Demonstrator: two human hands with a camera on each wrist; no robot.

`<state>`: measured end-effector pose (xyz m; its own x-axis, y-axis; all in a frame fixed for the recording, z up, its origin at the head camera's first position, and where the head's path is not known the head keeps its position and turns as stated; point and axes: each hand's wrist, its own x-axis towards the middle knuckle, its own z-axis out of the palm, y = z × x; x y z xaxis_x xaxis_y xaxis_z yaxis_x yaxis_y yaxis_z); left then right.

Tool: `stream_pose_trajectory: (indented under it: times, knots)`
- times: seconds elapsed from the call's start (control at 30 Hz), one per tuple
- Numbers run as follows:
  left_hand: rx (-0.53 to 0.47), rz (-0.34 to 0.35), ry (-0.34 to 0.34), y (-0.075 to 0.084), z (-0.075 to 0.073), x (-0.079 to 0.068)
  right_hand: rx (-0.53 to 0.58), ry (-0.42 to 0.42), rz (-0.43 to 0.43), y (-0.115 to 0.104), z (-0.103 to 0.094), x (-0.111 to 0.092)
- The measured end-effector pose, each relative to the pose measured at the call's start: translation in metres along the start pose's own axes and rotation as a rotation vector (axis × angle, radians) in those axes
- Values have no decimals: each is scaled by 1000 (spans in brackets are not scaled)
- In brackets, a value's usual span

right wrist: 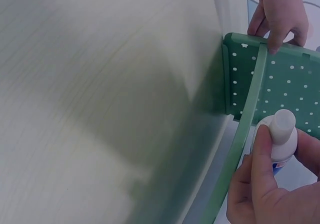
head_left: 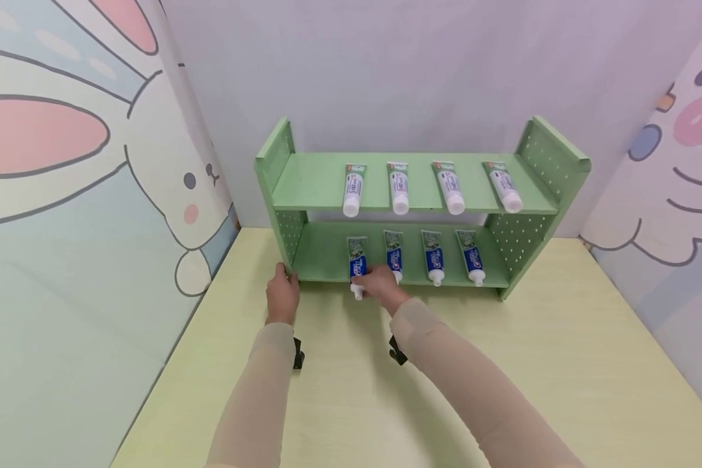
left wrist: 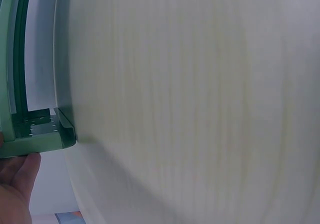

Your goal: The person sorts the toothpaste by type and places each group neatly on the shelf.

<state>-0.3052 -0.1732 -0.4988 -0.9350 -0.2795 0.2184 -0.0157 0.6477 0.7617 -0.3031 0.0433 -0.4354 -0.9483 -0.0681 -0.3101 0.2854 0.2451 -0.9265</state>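
Note:
A green two-tier shelf (head_left: 327, 257) stands against the back wall. My left hand (head_left: 282, 296) grips the lower front of its left side panel (right wrist: 290, 79), thumb and fingers on the edge. My right hand (head_left: 380, 283) pinches a blue and green toothpaste tube (head_left: 357, 250) near its white cap (right wrist: 283, 126), at the left end of the lower tier's row. The tube lies face up, its cap past the tier's front edge. Beside it lie more blue tubes (head_left: 432, 250); the nearest one is partly hidden by my right hand.
On the upper tier lies a row of white and green tubes (head_left: 400, 188), caps to the front. Pale wood-grain table (head_left: 339, 396) extends before the shelf. Walls with cartoon figures (head_left: 169, 175) rise at left and right.

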Motion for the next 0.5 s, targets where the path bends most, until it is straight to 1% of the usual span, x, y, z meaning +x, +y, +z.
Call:
stream_pose_trajectory:
  times: [0.2,0.37,0.5]
  knots:
    - [7,-1,3,0,1,0,-49,33,18,1,3,8]
    - [4,13,11,2,1,0,-101,43,23,-2,4,13]
    - [5,2,9,2,0,0,-124,54,21,-3,6,16]
